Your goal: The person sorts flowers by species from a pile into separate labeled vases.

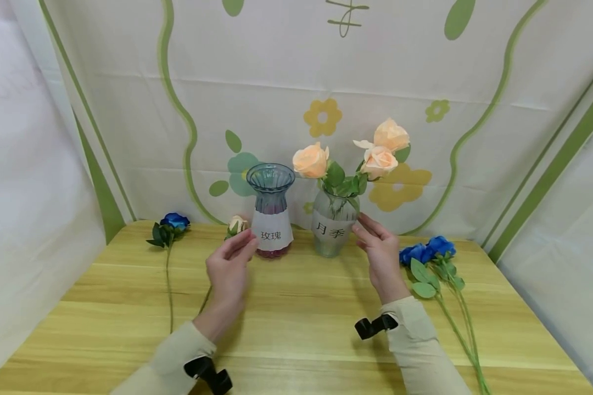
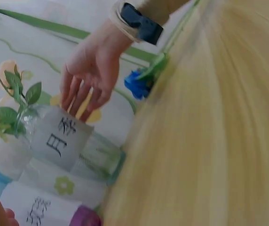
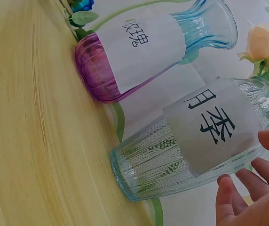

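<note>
A clear glass vase [image 1: 330,249] with a paper label [image 3: 214,127] reading 月季 stands upright, holding three peach roses [image 1: 379,161]. At its right side is my right hand [image 1: 381,258], fingers loosely bent and the fingertips at the glass, not wrapped round it. Left of it stands a blue and purple glass vase [image 1: 270,189], labelled 玫瑰, with no flowers in it. My left hand [image 1: 229,269] is beside this vase's left side, fingers slightly bent; whether they touch the label cannot be told. Behind the left hand lies a pale rose [image 1: 237,224], its stem partly hidden by the wrist.
One blue rose [image 1: 175,221] lies at the table's left, its stem toward me. Blue roses [image 1: 427,251] with green leaves and long stems lie at the right, near the right forearm. A white cloth backdrop [image 1: 277,99] with green and yellow patterns hangs behind the wooden table [image 1: 296,329].
</note>
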The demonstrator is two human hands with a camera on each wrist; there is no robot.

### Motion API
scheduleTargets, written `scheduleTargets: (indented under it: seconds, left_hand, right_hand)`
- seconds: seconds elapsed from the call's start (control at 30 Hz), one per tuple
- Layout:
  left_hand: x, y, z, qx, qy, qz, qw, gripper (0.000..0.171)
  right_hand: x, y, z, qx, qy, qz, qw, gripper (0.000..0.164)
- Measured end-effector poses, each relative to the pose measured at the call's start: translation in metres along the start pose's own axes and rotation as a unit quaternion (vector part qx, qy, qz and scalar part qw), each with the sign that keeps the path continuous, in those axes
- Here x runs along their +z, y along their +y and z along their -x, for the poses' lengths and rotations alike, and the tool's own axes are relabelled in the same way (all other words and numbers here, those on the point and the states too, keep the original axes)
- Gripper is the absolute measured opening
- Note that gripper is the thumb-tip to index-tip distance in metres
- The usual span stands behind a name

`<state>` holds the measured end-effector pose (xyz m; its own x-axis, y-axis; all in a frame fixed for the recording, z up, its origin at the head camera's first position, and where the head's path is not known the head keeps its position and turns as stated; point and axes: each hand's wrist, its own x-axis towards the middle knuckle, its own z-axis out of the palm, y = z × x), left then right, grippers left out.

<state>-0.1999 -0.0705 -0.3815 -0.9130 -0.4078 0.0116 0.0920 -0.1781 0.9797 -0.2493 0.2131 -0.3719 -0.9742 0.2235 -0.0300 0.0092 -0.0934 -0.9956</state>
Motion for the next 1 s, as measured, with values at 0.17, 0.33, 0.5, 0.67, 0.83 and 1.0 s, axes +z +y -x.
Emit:
scheduleTargets:
  seconds: [0.17, 0.33, 0.5, 0.67, 0.83, 1.0]
  left_hand:
    - [-0.037, 0.005, -0.008, -0.013, 0.009, -0.089, 0.9959, 0.035]
    - [-0.064, 0.002, -0.018, -0.013, 0.016, -0.152, 0.9881, 0.04]
    - [-0.082, -0.006, -0.021, -0.034, 0.005, -0.219, 0.9751, 0.049]
    - [-0.09, -0.013, -0.022, -0.058, -0.03, -0.248, 0.9665, 0.053]
    - [-0.093, -0.017, -0.023, -0.07, -0.053, -0.262, 0.961, 0.055]
    - [-0.095, -0.018, -0.023, -0.071, -0.075, -0.306, 0.9463, 0.057]
  right_hand:
    - [0.0, -0.001, 0.001, -0.007, -0.001, -0.002, 1.0, 0.05]
    - [-0.001, -0.002, 0.001, -0.011, -0.002, 0.001, 1.0, 0.05]
    - [-0.001, -0.001, 0.001, -0.005, -0.001, -0.001, 1.0, 0.049]
    - [-0.001, -0.001, 0.001, -0.002, -0.002, -0.004, 1.0, 0.049]
    - [-0.001, -0.001, 0.001, -0.004, 0.001, -0.005, 1.0, 0.049]
    - [-0.002, -0.002, 0.001, 0.001, -0.004, 0.0, 1.0, 0.05]
